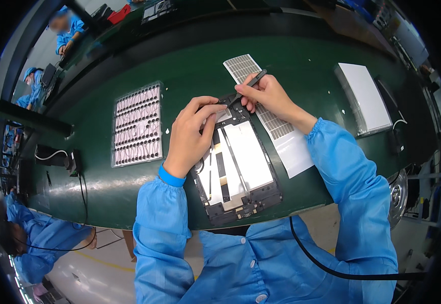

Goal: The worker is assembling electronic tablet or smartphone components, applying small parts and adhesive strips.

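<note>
A tablet-like device [247,161] lies at the table's front with its inside exposed, a black frame around bright silver panels. My right hand [271,97] is closed on dark tweezers [253,81], whose tips point down at the device's far end. My left hand [192,133] rests over the far left corner of the device. Its fingers are stretched out and its thumb stands apart, with the fingertips near the tweezer tips. Whatever small part lies under them is too small to make out. A long sheet of small grey stickers [276,124] lies beside the device, passing under my right hand.
A clear tray [137,124] of small black round parts with pink wires lies left. At the right are a stack of white-topped trays [365,99] and a dark device with a cable. A black stand [53,156] with a cord sits far left. Co-workers [35,86] sit beyond.
</note>
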